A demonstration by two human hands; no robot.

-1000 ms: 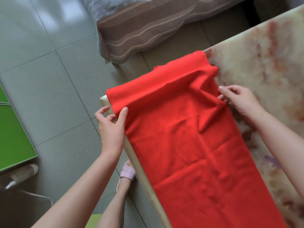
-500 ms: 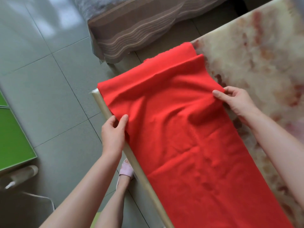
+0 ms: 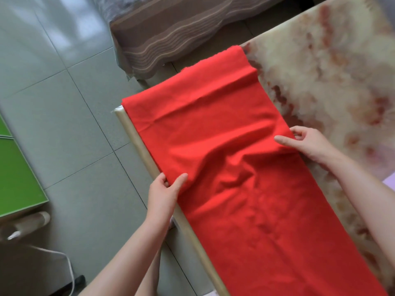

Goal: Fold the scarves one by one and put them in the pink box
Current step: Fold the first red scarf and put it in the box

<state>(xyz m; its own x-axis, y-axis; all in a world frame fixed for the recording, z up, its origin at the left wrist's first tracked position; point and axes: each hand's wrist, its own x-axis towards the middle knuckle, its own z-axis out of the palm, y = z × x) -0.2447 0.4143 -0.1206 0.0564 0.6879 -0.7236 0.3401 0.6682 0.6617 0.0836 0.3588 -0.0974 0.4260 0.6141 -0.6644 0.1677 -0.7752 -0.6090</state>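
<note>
Now | hands have slid nearer along red scarf (image 3: 245,167), flat on table's (image 3: 342,71) left side | left hand (image 3: 164,193) pinches left edge, right hand (image 3: 310,144) pinches right edge | likely setting the next fold.

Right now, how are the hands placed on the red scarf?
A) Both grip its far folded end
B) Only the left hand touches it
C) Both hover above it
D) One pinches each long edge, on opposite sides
D: the left hand pinches the red scarf at the edge lying along the table rim, while the right hand pinches the opposite long edge.
</note>
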